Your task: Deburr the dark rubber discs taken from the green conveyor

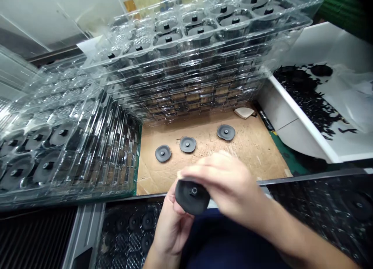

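Note:
A black rounded rubber-looking disc (189, 203) with a small central post is held low in front of me. My left hand (171, 224) grips its left edge from below, thumb and fingers closed. Over its upper right edge lies my right hand (227, 181), fingers closed on the rim; its fingertips are partly hidden. Beyond my hands, three similar discs rest on the cardboard sheet (157, 181): a left disc (163, 153), a middle disc (187, 144) and a right disc (226, 132).
Tall stacked clear trays (186, 63) holding black discs stand behind the cardboard, with another tray stack (113, 144) at left. A white bin (303, 125) of small black parts is on the right. A pale wedge-shaped piece (244, 113) and a marker (265, 119) lie near it.

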Available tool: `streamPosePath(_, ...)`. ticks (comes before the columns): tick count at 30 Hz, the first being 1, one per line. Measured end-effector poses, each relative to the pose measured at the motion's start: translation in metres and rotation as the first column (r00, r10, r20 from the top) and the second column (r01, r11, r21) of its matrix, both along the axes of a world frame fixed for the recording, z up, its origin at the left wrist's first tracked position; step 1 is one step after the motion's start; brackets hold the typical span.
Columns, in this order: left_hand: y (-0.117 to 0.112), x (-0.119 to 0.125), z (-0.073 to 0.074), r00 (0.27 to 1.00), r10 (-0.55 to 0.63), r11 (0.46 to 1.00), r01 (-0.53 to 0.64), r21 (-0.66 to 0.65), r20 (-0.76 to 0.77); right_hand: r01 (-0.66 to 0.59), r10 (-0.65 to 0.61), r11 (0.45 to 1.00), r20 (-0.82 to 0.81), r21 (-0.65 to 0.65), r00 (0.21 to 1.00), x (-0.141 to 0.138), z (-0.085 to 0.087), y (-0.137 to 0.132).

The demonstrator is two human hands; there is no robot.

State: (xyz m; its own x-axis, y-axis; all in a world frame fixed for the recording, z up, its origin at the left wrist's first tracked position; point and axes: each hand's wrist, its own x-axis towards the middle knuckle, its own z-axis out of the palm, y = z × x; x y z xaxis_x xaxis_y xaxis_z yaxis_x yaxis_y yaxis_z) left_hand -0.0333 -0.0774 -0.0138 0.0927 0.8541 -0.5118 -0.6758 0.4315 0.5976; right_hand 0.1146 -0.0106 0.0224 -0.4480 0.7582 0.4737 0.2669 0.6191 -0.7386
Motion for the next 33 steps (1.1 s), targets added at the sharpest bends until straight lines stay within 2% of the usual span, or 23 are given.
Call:
streamPosePath(2,0.001,-0.002,0.007,0.999,0.024,0.999,-0.025,0.021,0.024,0.101,-0.086,0.975,0.081,-0.197,0.993,0.015,-0.016,0.001)
streamPosePath(4,0.001,-0.004,0.013,0.998,0.029,0.999,-0.03,0.027,0.061,0.207,-0.157,0.918,0.17,-0.338,0.973,0.027,-0.04,-0.003)
streamPosePath(6,0.0,-0.005,0.016,0.997,0.028,0.999,-0.029,0.026,0.066,0.254,-0.177,0.885,0.224,-0.389,0.958,0.032,-0.068,-0.013)
streamPosePath(8,0.0,-0.005,0.016,0.998,0.027,0.999,-0.029,0.026,0.057,0.235,-0.15,0.886,0.231,-0.4,0.961,0.031,-0.093,-0.024)
streamPosePath(10,0.0,-0.004,0.016,0.998,0.02,0.999,-0.023,0.04,0.057,0.217,-0.13,0.886,0.228,-0.41,0.965,0.028,-0.106,-0.028)
streamPosePath(11,0.0,-0.003,0.016,0.998,0.015,0.999,-0.018,0.048,0.063,0.22,-0.134,0.883,0.226,-0.415,0.965,0.027,-0.106,-0.028)
streamPosePath(13,0.001,-0.001,0.017,0.996,0.007,0.998,-0.013,0.064,0.09,0.251,-0.169,0.871,0.221,-0.422,0.96,0.026,-0.092,-0.023)
streamPosePath(15,0.001,0.002,0.018,0.994,0.011,0.998,-0.018,0.057,0.105,0.287,-0.228,0.861,0.187,-0.419,0.956,0.025,-0.062,-0.018)
streamPosePath(17,0.001,0.004,0.017,0.995,0.03,0.999,-0.031,0.018,0.098,0.26,-0.247,0.89,0.084,-0.373,0.965,0.02,-0.028,-0.017)
streamPosePath(19,0.001,0.005,0.013,0.995,0.048,0.999,-0.047,-0.014,0.088,0.128,-0.143,0.965,-0.052,-0.227,0.988,0.011,0.001,-0.021)
streamPosePath(21,0.0,0.005,0.007,0.995,0.059,0.998,-0.059,-0.01,0.084,-0.015,0.007,0.992,-0.068,-0.121,0.998,0.002,0.017,-0.025)
streamPosePath(23,0.0,0.004,0.002,0.995,0.077,0.997,-0.077,0.001,0.066,-0.13,0.134,0.976,0.014,-0.177,0.991,-0.006,0.021,-0.027)
streamPosePath(25,0.001,0.005,0.001,0.997,0.076,0.997,-0.076,-0.016,0.03,-0.136,0.159,0.954,0.067,-0.266,0.985,-0.013,0.019,-0.024)
streamPosePath(26,0.002,0.006,0.001,0.998,0.065,0.997,-0.065,-0.034,0.013,-0.103,0.121,0.963,0.057,-0.249,0.991,-0.015,0.016,-0.023)
streamPosePath(28,0.003,0.007,0.004,0.999,0.046,0.997,-0.046,-0.069,0.006,-0.021,0.019,0.991,-0.017,-0.134,1.0,-0.018,0.013,-0.021)
streamPosePath(30,0.004,0.007,0.008,0.998,0.057,0.996,-0.055,-0.077,0.026,-0.058,0.05,0.993,-0.076,-0.106,0.996,-0.014,0.013,-0.021)
streamPosePath(32,0.004,0.006,0.009,0.996,0.068,0.996,-0.064,-0.061,0.065,-0.171,0.165,0.961,-0.045,-0.219,0.985,-0.004,0.016,-0.024)
streamPosePath(33,0.004,0.005,0.009,0.994,0.063,0.997,-0.058,-0.059,0.088,-0.183,0.191,0.94,-0.004,-0.289,0.982,0.003,0.018,-0.026)
